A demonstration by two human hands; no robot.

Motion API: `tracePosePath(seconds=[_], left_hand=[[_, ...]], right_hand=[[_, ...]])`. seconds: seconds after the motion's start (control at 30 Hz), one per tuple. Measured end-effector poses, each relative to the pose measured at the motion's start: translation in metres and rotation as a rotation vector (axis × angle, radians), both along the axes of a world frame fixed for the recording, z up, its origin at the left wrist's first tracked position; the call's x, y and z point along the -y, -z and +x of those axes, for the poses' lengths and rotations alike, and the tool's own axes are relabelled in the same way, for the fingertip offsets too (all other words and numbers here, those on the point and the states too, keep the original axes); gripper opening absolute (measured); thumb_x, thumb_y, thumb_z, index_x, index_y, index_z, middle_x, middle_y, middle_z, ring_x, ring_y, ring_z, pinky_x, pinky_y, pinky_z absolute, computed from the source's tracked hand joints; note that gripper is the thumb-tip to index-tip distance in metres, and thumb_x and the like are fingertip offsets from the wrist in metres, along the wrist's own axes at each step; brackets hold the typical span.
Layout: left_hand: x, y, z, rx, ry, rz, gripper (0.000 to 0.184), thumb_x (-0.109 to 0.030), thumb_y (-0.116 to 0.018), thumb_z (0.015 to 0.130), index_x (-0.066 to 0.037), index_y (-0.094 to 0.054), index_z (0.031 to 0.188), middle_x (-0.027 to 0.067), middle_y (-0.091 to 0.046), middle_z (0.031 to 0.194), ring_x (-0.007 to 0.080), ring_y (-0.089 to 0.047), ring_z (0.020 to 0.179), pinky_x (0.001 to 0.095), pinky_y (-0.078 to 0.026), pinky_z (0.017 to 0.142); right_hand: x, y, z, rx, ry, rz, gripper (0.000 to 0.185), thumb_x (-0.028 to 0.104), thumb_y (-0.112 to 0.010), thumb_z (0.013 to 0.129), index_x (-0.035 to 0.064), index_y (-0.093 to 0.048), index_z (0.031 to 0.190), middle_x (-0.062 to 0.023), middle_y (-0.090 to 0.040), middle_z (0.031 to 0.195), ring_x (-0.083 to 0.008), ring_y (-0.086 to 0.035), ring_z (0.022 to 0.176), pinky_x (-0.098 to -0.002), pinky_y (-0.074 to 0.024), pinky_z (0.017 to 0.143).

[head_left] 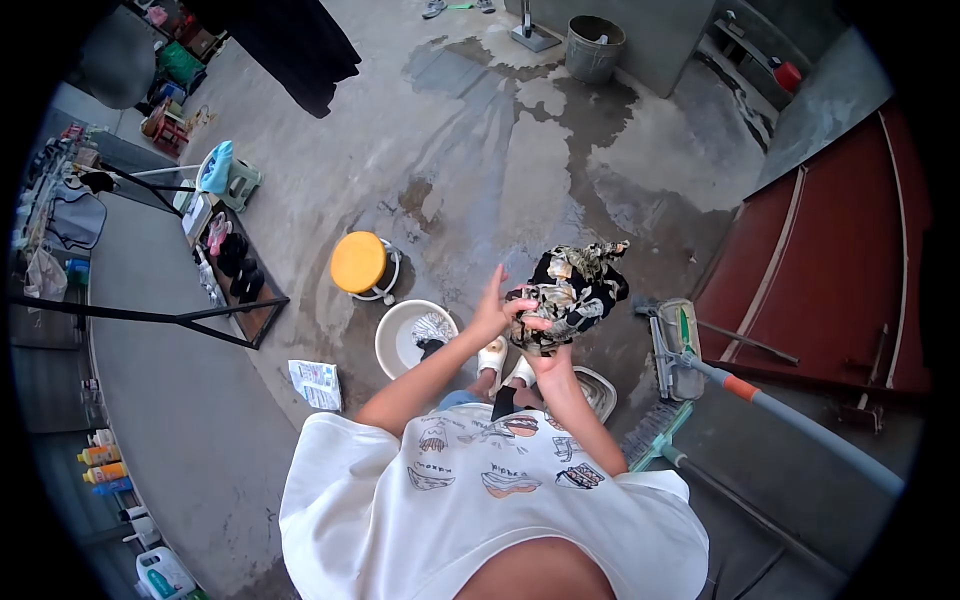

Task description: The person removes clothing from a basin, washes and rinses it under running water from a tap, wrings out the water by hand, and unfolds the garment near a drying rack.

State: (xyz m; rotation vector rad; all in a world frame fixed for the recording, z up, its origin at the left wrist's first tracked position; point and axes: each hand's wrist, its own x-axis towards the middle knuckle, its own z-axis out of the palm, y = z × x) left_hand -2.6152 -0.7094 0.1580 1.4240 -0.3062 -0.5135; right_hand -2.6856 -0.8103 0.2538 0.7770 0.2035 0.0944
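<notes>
A bunched, black patterned cloth [570, 295] with cream and yellowish print is held up in front of me, above my feet. My left hand [498, 312] reaches it from the left: some fingers press over its near side, while another digit points up, away from it. Under the bundle, my right hand [548, 363] supports and grips its lower end; most of those fingers are hidden by the fabric. Below on the left stands a white basin [393, 340] with a striped cloth [432, 328] and something dark at its rim. A metal basin [598, 393] shows partly behind my right forearm.
A yellow-topped stool [358, 262] stands beyond the white basin. To the right are a long-handled dustpan [683, 355], a broom [655, 435] and red metal panels [830, 260]. A packet [315, 384] lies left; a bucket [594, 50] stands far back on the wet floor. Dark cloth [290, 50] hangs upper left.
</notes>
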Motion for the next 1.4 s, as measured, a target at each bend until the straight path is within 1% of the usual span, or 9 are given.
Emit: tracePosePath(seconds=[0.13,0.27,0.57,0.63,0.8,0.97,1.13,1.27,1.4], left_hand=[[0.026,-0.071,-0.017,1.243,-0.218,-0.16,0.031,-0.019,-0.068,0.06,-0.013,-0.052,0.086,0.0124,-0.043,0.098,0.0266,-0.046,0.096,0.0472,-0.029,0.091],[0.034,-0.148,-0.032,0.765,-0.749,-0.463,0.024,-0.015,-0.067,0.058,-0.013,-0.048,0.072,0.0114,-0.041,0.092,0.0266,-0.044,0.088,0.0416,-0.034,0.082],[-0.019,-0.191,0.0,0.933,-0.68,-0.319,0.024,-0.011,-0.063,0.058,-0.014,-0.046,0.075,0.0141,-0.037,0.102,0.0299,-0.04,0.097,0.0416,-0.033,0.086],[-0.02,-0.187,0.019,0.609,-0.709,-0.174,0.023,-0.015,-0.062,0.062,-0.015,-0.047,0.079,0.0127,-0.039,0.115,0.0236,-0.044,0.098,0.0424,-0.034,0.085],[-0.07,-0.214,0.068,1.827,0.048,0.397,0.013,-0.017,-0.056,0.071,-0.017,-0.043,0.071,-0.0036,-0.055,0.105,0.0149,-0.048,0.099,0.0454,-0.034,0.087],[-0.086,-0.228,0.044,1.945,0.377,0.36,0.016,-0.019,-0.049,0.075,-0.019,-0.042,0.06,-0.0054,-0.054,0.105,0.0101,-0.048,0.103,0.0491,-0.036,0.088],[-0.074,-0.268,0.059,1.864,0.487,0.303,0.01,-0.009,-0.056,0.068,-0.009,-0.046,0.065,0.0095,-0.056,0.097,0.0203,-0.054,0.093,0.0352,-0.046,0.074],[-0.068,-0.291,0.06,1.839,0.494,0.254,0.031,-0.011,-0.057,0.066,-0.01,-0.051,0.097,0.0098,-0.054,0.092,0.0201,-0.054,0.086,0.0296,-0.044,0.062],[-0.057,-0.312,0.062,2.051,0.588,0.447,0.05,-0.017,-0.057,0.065,-0.013,-0.046,0.114,0.0059,-0.051,0.091,0.015,-0.05,0.083,0.0242,-0.033,0.05]], right_hand=[[-0.026,-0.037,0.015,0.236,-0.089,0.344,0.03,0.018,-0.049,0.076,0.0011,-0.042,0.099,-0.0122,-0.04,0.091,-0.0227,-0.041,0.074,-0.0259,-0.0429,0.041],[-0.056,-0.056,0.021,0.479,-0.179,0.397,0.031,0.022,-0.047,0.077,0.0028,-0.043,0.101,-0.0117,-0.04,0.093,-0.0241,-0.041,0.074,-0.0262,-0.0432,0.041],[-0.103,-0.091,0.048,0.721,-0.44,0.509,0.035,0.031,-0.043,0.08,0.0066,-0.045,0.105,-0.0106,-0.039,0.098,-0.0273,-0.041,0.074,-0.0271,-0.044,0.04],[-0.095,-0.101,0.044,0.673,-0.509,0.494,0.036,0.033,-0.042,0.081,0.0074,-0.046,0.106,-0.0103,-0.039,0.099,-0.028,-0.041,0.074,-0.0273,-0.0442,0.04],[-0.06,-0.035,-0.022,0.28,-0.826,-0.236,0.044,0.044,-0.038,0.08,0.0094,-0.047,0.105,-0.0152,-0.047,0.097,-0.0314,-0.048,0.074,-0.03,-0.0419,0.04],[-0.047,-0.018,-0.04,-0.345,-0.856,-0.956,0.067,0.05,-0.046,0.077,0.0021,-0.034,0.121,-0.0148,-0.045,0.114,-0.0267,-0.049,0.098,-0.0397,-0.0432,0.081],[-0.018,-0.068,-0.029,0.448,-0.639,-1.262,0.107,0.067,-0.058,0.054,-0.0041,-0.021,0.126,-0.0148,-0.039,0.121,-0.0185,-0.041,0.109,-0.033,-0.0332,0.093],[-0.007,-0.104,-0.003,1.017,-0.737,-1.709,0.075,0.023,-0.077,0.055,-0.0019,-0.039,0.114,-0.009,-0.05,0.106,-0.0143,-0.047,0.095,-0.0268,-0.0374,0.084],[-0.011,-0.112,0.013,0.731,-0.537,-2.142,0.054,0.011,-0.071,0.054,0.0006,-0.047,0.101,-0.0074,-0.056,0.089,-0.0147,-0.053,0.085,-0.0273,-0.0414,0.076]])
